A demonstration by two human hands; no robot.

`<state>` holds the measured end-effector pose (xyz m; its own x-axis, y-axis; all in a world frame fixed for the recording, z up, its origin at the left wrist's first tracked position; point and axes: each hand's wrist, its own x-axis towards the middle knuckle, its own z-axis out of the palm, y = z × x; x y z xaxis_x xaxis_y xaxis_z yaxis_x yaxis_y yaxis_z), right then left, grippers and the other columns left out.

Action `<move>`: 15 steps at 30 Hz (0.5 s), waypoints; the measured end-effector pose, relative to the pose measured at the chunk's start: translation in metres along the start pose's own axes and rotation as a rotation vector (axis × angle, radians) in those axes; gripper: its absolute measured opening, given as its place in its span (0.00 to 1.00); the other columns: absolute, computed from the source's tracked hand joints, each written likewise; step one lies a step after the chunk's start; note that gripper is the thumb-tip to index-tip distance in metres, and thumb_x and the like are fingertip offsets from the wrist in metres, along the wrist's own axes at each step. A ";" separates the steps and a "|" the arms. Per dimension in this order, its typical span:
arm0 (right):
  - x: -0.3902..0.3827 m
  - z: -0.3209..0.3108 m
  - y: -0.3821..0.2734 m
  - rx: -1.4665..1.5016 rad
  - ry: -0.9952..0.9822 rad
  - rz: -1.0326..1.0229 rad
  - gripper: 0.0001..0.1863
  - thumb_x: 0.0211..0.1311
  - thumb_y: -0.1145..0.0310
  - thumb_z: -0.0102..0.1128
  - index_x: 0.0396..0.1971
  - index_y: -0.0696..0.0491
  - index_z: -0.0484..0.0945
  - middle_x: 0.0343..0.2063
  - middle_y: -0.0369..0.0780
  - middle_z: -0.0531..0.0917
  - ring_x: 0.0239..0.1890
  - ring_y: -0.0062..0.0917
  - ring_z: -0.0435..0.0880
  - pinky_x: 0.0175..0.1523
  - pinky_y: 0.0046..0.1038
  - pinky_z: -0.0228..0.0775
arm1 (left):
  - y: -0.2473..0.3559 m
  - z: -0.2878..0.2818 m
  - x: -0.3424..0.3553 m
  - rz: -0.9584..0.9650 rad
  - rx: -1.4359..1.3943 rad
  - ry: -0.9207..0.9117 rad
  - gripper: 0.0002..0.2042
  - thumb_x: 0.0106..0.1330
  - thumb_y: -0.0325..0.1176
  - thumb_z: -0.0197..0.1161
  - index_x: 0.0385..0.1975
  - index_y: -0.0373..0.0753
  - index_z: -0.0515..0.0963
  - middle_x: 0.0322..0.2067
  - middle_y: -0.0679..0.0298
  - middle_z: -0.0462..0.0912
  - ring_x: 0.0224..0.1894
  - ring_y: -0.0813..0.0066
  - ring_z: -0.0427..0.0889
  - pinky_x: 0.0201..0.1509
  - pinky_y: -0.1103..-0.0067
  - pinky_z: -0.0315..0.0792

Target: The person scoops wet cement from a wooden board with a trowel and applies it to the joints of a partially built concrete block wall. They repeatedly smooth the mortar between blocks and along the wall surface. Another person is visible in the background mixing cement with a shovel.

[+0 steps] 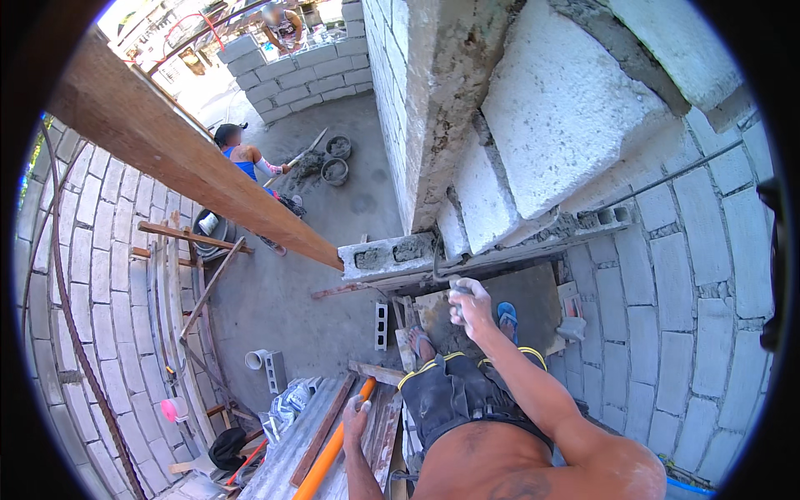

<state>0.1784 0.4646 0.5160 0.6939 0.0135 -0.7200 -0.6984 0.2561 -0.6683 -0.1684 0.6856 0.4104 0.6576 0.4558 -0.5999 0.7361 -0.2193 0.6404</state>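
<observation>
My left hand (356,418) is closed against an orange pipe (332,457) that slants up past a stack of corrugated metal sheets and boards. My right hand (470,307) is curled round the grip of a hand tool with a thin bent metal neck (437,260). The tool's neck reaches up to the end of a hollow concrete block (387,256). Grey mortar sits in the block's cells. More blocks and white slabs rise to the right of it. Whether the tool has a blade I cannot make out.
My sandalled feet stand on a board (533,302). A thick wooden beam (192,150) crosses the upper left. Below, a crouching co-worker (243,158) holds a shovel beside two mortar buckets (335,172). Another person is behind a low block wall (300,77). Lumber (158,308) leans at left.
</observation>
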 end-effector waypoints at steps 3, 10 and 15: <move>-0.012 0.003 -0.018 -0.137 -0.047 0.005 0.17 0.53 0.81 0.54 0.44 0.52 0.71 0.21 0.36 0.72 0.12 0.18 0.67 0.14 0.23 0.59 | -0.019 0.002 -0.008 -0.061 0.002 0.006 0.20 0.59 0.35 0.62 0.48 0.31 0.75 0.43 0.50 0.81 0.47 0.62 0.80 0.53 0.72 0.71; 0.080 0.051 0.004 0.061 0.108 -0.041 0.19 0.53 0.79 0.53 0.48 0.56 0.69 0.24 0.37 0.71 0.14 0.19 0.65 0.16 0.23 0.64 | -0.027 0.002 0.002 0.136 -0.064 0.023 0.20 0.59 0.36 0.63 0.48 0.30 0.75 0.41 0.54 0.81 0.45 0.66 0.80 0.51 0.74 0.71; 0.089 0.099 -0.011 -0.005 0.307 -0.167 0.23 0.52 0.74 0.56 0.51 0.58 0.68 0.30 0.42 0.75 0.23 0.24 0.75 0.25 0.27 0.73 | -0.029 -0.009 0.026 0.059 -0.069 -0.059 0.19 0.60 0.34 0.63 0.48 0.30 0.74 0.42 0.54 0.80 0.44 0.66 0.79 0.50 0.72 0.72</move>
<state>0.2651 0.5588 0.4779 0.7142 -0.3199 -0.6226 -0.5809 0.2253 -0.7822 -0.1737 0.7121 0.3807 0.7092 0.3916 -0.5863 0.6845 -0.1834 0.7056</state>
